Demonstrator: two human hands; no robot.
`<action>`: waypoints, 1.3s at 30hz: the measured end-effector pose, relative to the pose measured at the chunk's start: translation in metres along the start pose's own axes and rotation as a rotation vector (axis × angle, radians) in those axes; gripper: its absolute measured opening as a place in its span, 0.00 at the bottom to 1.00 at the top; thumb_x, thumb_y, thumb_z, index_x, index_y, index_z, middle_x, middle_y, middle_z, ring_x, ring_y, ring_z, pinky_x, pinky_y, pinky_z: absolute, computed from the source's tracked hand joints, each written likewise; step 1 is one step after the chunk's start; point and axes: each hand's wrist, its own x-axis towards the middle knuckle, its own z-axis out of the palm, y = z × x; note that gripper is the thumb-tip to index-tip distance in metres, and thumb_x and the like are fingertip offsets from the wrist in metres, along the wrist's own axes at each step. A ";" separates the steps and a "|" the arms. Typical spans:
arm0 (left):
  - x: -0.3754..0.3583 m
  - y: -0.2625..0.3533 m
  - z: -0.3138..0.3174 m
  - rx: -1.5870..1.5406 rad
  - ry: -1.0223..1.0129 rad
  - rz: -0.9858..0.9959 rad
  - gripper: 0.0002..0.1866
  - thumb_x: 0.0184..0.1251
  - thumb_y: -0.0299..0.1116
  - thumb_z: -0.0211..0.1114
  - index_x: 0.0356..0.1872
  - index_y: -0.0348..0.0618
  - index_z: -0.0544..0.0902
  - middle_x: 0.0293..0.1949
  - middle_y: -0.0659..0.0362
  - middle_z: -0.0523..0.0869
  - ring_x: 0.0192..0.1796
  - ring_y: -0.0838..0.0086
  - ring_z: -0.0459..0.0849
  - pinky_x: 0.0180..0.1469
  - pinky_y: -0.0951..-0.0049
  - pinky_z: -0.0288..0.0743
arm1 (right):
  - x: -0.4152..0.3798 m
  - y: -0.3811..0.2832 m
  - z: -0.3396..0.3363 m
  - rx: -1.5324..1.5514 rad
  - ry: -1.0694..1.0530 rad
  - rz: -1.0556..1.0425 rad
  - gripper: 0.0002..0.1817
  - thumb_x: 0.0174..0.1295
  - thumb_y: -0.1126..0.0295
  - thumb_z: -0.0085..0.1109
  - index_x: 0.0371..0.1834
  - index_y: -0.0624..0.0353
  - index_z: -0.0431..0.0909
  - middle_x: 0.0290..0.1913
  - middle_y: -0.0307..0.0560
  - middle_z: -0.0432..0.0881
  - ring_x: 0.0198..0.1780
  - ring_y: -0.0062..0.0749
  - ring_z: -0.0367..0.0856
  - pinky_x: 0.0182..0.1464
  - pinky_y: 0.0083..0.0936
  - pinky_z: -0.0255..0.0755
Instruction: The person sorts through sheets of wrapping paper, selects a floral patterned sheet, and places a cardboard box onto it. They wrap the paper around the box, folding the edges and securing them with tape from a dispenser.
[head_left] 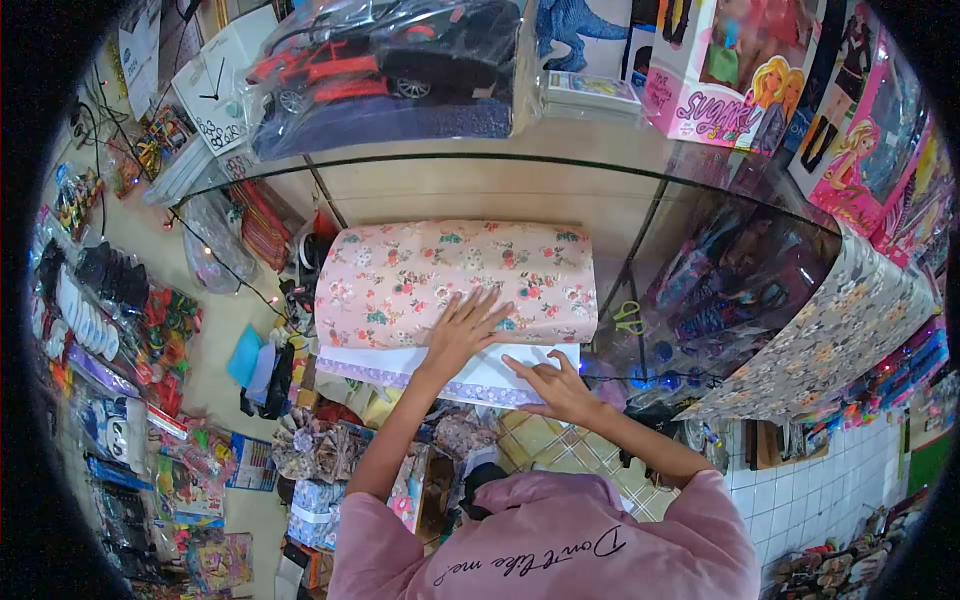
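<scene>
Left hand (462,325) spreading wide, flat, pinning floral wrap (455,280) over box; right hand (555,385) pressing white flap (480,375), fingers narrow. Best keeping paper taut.

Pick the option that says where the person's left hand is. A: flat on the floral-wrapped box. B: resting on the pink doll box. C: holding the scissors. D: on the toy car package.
A: the left hand lies with fingers spread on the floral wrapping paper of the box on the glass counter, while the scissors lie untouched to the right.
</scene>
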 end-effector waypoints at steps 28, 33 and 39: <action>-0.016 -0.016 -0.005 -0.089 -0.134 0.137 0.33 0.65 0.31 0.52 0.73 0.63 0.60 0.75 0.61 0.58 0.75 0.62 0.58 0.73 0.44 0.50 | 0.003 -0.002 -0.004 0.039 -0.015 0.076 0.52 0.56 0.58 0.66 0.79 0.48 0.41 0.40 0.51 0.82 0.44 0.44 0.80 0.58 0.47 0.61; -0.020 -0.014 0.006 -0.237 0.040 0.094 0.29 0.65 0.30 0.55 0.69 0.48 0.64 0.73 0.58 0.64 0.73 0.62 0.62 0.73 0.46 0.51 | 0.007 -0.006 -0.003 -0.058 0.026 0.003 0.53 0.54 0.58 0.68 0.78 0.49 0.43 0.43 0.51 0.82 0.44 0.41 0.80 0.56 0.45 0.61; -0.023 -0.007 0.012 -0.225 0.144 0.045 0.26 0.64 0.29 0.61 0.63 0.46 0.65 0.69 0.57 0.69 0.72 0.61 0.66 0.72 0.49 0.53 | 0.010 -0.014 -0.014 0.009 -0.057 0.024 0.50 0.56 0.67 0.63 0.79 0.49 0.41 0.38 0.53 0.82 0.43 0.44 0.81 0.59 0.46 0.60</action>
